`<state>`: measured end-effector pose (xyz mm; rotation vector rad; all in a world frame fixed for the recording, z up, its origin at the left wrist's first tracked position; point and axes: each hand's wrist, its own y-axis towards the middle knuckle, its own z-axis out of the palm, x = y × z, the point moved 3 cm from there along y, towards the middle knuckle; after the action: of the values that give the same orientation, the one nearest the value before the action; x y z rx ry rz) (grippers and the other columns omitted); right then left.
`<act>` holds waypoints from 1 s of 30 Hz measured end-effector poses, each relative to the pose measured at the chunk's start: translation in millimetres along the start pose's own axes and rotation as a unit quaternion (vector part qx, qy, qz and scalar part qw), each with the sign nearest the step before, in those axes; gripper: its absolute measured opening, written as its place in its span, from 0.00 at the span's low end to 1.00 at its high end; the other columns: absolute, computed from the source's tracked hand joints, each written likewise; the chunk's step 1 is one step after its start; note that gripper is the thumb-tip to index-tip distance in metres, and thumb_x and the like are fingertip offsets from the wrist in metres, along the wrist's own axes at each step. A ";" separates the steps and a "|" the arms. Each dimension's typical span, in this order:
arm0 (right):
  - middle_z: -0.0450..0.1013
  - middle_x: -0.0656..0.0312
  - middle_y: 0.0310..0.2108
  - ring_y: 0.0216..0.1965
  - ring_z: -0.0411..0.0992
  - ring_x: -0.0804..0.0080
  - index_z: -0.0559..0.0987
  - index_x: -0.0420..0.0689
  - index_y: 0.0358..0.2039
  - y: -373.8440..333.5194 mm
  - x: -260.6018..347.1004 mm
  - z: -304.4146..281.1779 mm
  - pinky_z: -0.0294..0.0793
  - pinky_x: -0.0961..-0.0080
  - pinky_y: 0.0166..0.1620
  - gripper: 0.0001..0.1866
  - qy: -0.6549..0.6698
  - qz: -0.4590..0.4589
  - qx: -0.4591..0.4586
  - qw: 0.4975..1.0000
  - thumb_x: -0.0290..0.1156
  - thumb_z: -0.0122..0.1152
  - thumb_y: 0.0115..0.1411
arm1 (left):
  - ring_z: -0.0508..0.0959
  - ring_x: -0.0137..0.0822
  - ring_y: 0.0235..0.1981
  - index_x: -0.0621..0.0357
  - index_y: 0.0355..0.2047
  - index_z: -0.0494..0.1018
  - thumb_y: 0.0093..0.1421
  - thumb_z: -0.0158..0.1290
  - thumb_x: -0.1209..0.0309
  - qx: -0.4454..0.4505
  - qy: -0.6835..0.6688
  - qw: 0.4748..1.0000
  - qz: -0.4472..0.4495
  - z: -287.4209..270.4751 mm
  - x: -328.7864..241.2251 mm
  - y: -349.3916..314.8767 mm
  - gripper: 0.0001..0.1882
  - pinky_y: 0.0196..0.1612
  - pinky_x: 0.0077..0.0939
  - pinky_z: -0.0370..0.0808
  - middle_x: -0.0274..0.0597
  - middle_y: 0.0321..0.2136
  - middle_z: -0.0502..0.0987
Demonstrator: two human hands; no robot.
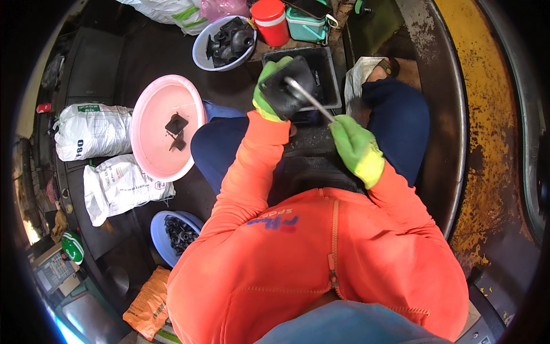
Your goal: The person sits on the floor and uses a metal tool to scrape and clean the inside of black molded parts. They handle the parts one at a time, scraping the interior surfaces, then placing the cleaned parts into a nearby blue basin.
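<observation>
My left hand [263,94], in a green and yellow glove, is closed on a black square-faced part [276,90] and holds it tilted in front of me. In my right hand [356,144], gloved the same way, is a thin silver metal rod [312,101]. The rod's far end meets the face of the black part near its middle; whether it goes into it I cannot tell. Just behind the part stands a black rectangular bin [329,69], its inside partly hidden by the part and my left hand.
On the left, a pink basin [153,153] holds a few dark pieces. Black parts fill a pale basin [201,59] at the back and a blue basin [161,245] nearer me. A red jug [271,26] and teal box [305,27] stand behind the bin. White sacks [94,135] lie far left.
</observation>
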<state>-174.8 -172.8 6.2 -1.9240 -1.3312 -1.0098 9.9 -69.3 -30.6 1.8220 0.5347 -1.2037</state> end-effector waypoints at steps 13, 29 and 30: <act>0.72 0.49 0.30 0.31 0.73 0.52 0.73 0.40 0.42 1.1 -3.1 -3.5 0.70 0.65 0.34 0.10 0.099 -0.048 -0.027 0.994 0.32 0.48 0.65 | 0.75 0.38 0.30 0.53 0.33 0.75 0.48 0.60 0.70 -0.007 0.160 0.985 0.063 -9.5 -19.9 1.1 0.10 0.35 0.29 0.72 0.40 0.30 0.76; 0.69 0.50 0.37 0.34 0.70 0.48 0.71 0.36 0.39 7.2 -26.8 6.4 0.70 0.63 0.35 0.07 0.039 -0.163 0.047 0.985 0.24 0.45 0.64 | 0.76 0.34 0.27 0.57 0.29 0.75 0.45 0.59 0.74 0.018 0.048 0.993 0.103 -2.9 -3.4 9.8 0.09 0.30 0.25 0.70 0.40 0.28 0.77; 0.69 0.50 0.38 0.34 0.70 0.48 0.71 0.36 0.39 7.3 -28.9 7.7 0.70 0.63 0.35 0.08 0.042 -0.140 0.067 0.987 0.24 0.45 0.64 | 0.76 0.35 0.27 0.58 0.30 0.75 0.45 0.59 0.73 0.040 0.125 0.987 0.091 -1.2 0.2 8.4 0.10 0.30 0.25 0.70 0.40 0.28 0.77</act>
<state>-172.2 -183.5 -22.6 -1.6074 -1.6079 -1.0910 16.7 -72.9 -27.0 2.0580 0.4529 -0.8904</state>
